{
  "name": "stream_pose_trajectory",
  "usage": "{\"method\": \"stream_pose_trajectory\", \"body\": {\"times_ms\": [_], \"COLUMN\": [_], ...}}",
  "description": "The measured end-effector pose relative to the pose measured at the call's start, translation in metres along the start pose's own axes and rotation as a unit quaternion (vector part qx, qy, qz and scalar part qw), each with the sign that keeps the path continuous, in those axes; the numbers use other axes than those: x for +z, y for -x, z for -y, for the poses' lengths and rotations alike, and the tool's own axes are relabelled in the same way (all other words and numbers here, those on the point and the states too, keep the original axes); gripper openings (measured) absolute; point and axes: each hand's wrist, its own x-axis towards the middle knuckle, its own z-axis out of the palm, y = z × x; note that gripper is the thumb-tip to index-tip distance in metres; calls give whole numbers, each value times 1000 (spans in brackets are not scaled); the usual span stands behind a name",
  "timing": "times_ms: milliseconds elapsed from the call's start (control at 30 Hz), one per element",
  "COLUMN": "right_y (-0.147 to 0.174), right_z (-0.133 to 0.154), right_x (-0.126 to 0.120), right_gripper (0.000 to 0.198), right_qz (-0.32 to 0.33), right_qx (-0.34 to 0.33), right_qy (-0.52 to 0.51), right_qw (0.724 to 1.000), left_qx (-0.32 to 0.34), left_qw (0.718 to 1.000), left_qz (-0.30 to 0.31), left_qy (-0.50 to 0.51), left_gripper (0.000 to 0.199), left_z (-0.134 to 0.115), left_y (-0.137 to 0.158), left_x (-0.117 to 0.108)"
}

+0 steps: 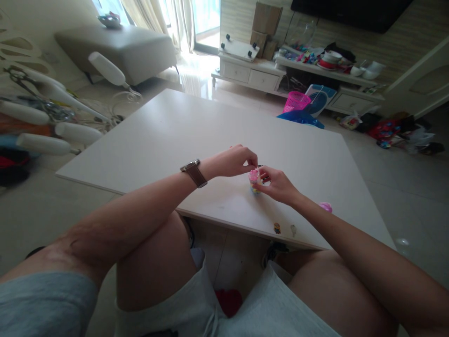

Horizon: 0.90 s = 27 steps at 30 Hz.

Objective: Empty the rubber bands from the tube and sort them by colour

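A small clear jar (254,183) with pink at the top and coloured bits below stands upright on the white table (224,126), near its front edge. My right hand (278,185) wraps its fingers and thumb round the jar's right side. Above the jar's mouth is my left hand (243,159), its fingertips pinched together; whatever they hold is too small to make out. On my left wrist sits a brown-strapped watch (194,173). Near the front edge lie a yellow cartoon-figure piece (277,228) and a small pale translucent piece (293,230). A pink object (326,207) is partly hidden behind my right forearm.
White chairs (49,142) with padded parts stand to the left of the table. Beyond the table are a pink basket (296,100), a blue item (303,118) and a white TV cabinet (252,75) with clutter on it. Bags (387,131) lie on the floor at right.
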Motion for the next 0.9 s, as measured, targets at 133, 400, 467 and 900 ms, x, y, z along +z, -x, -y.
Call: {"method": "stream_pose_trajectory", "body": {"times_ms": [133, 400, 467, 900], "right_y": [0, -1, -1, 0], "right_z": [-1, 1, 2, 4], "right_x": [0, 0, 0, 0], "right_gripper": [28, 29, 29, 25], "right_qz": [3, 15, 16, 31], "right_qx": [2, -3, -9, -12], "right_qy": [-5, -23, -21, -35], "right_qw": [1000, 1000, 1000, 999], "left_qx": [24, 25, 12, 24], "left_qw": [999, 997, 995, 990], "left_qz": [-13, 75, 102, 132], "left_qy": [21, -5, -11, 53], "left_gripper": [20, 28, 28, 27], "left_z": [2, 6, 4, 11], "left_y": [1, 7, 8, 7], "left_x": [-2, 8, 16, 15]}}
